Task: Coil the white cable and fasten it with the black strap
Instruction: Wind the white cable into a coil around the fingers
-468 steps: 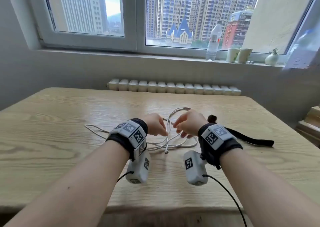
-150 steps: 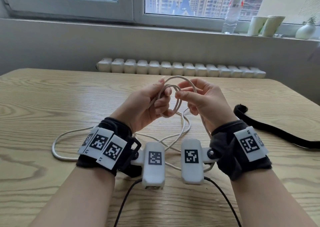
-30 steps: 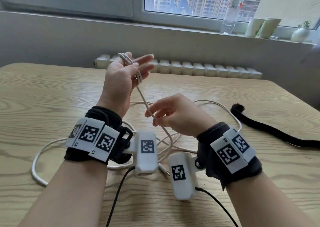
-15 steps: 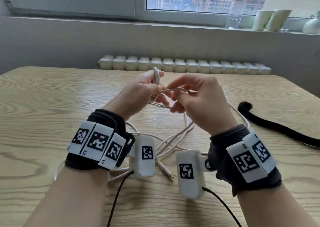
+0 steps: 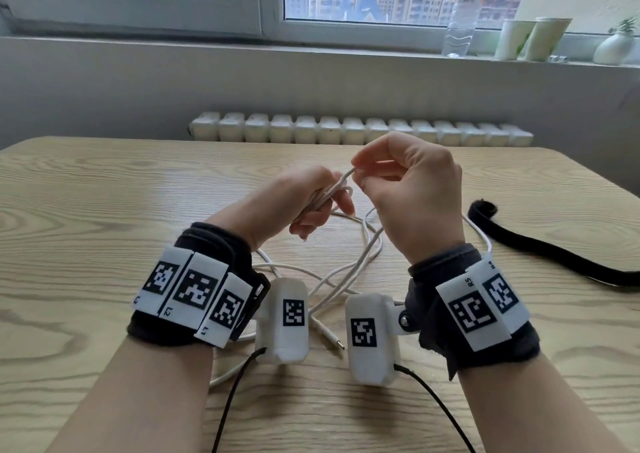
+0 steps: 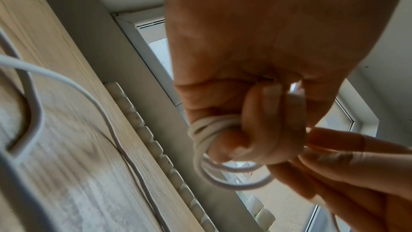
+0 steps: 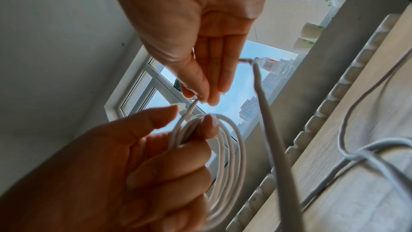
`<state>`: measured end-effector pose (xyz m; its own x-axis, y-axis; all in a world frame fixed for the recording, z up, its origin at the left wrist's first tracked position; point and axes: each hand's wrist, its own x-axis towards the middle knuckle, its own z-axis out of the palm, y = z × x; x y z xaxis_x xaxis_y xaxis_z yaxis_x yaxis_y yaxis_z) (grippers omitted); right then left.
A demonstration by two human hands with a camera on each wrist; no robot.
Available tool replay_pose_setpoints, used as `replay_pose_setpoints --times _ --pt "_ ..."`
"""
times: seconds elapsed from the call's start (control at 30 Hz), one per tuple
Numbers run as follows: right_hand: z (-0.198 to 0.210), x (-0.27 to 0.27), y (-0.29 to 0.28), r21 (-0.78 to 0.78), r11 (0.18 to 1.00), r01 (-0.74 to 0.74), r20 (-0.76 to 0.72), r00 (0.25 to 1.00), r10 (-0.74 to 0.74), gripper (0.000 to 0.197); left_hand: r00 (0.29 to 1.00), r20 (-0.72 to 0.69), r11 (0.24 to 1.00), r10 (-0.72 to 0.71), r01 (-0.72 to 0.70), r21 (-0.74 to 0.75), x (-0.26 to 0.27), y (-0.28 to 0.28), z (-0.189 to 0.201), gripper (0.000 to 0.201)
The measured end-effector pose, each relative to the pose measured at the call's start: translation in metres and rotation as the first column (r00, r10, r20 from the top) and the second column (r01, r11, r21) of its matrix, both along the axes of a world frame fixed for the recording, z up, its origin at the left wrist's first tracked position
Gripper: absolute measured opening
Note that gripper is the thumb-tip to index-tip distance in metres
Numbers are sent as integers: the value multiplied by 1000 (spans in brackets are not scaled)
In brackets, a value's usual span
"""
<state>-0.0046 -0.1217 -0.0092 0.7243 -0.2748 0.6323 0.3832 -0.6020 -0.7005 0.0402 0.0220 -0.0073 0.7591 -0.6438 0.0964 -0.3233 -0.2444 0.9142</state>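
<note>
My left hand [image 5: 322, 206] grips a small bundle of loops of the white cable [image 5: 346, 272] above the middle of the table. In the left wrist view the loops [image 6: 202, 133] wrap round its curled fingers. Just to the right, my right hand [image 5: 358, 172] pinches one strand between thumb and fingertips, right at the coil [image 7: 225, 147]. The rest of the cable lies loose on the table under both hands, its plug end [image 5: 334, 341] between the wrist cameras. The black strap [image 5: 540, 248] lies flat on the table to the right, untouched.
The wooden table [image 5: 104, 210] reaches to a white radiator [image 5: 360, 132] at its far edge. On the window sill stand a water bottle [image 5: 462, 19], two cups [image 5: 533, 38] and a small vase [image 5: 614, 49]. Black camera cords [image 5: 228, 404] trail toward me.
My left hand has come down from its raised, open-fingered pose and curled round the loops. My right hand has risen to meet it, bringing a further length of cable to the coil.
</note>
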Motion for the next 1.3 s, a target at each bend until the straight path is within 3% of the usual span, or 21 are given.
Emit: replay_pose_setpoints --times 0.1,0.27,0.43,0.63,0.77,0.87,0.97,1.13,1.3 --pt "1 1 -2 7 999 -46 -5 999 46 27 1000 -19 1000 -17 17 -17 0 0 0 45" --pt "3 1 -6 148 970 -196 -58 977 206 30 993 -86 988 -81 68 -137 -1 4 6 40" --pt "2 3 -7 242 940 -242 -107 956 274 31 946 -252 930 -202 105 -353 -1 9 10 42" --pt "-2 3 -7 422 867 -265 -216 899 380 36 842 -297 700 -450 125 -703 5 16 15 34" --pt "-7 3 0 419 859 -294 -346 823 450 42 804 -256 536 -537 91 -839 8 21 15 30" --pt "-10 3 4 393 864 -315 -423 772 474 46 825 -247 464 -508 20 -886 9 24 15 37" --pt "-10 2 6 320 887 -332 -455 768 451 45 866 -261 444 -428 -50 -895 10 24 14 38" --pt "-8 -1 9 286 882 -374 -458 755 469 41 920 -276 486 -279 -113 -867 12 20 12 46" --pt "-6 -3 10 282 872 -399 -461 741 488 43 924 -328 532 -194 -182 -827 12 14 9 43"
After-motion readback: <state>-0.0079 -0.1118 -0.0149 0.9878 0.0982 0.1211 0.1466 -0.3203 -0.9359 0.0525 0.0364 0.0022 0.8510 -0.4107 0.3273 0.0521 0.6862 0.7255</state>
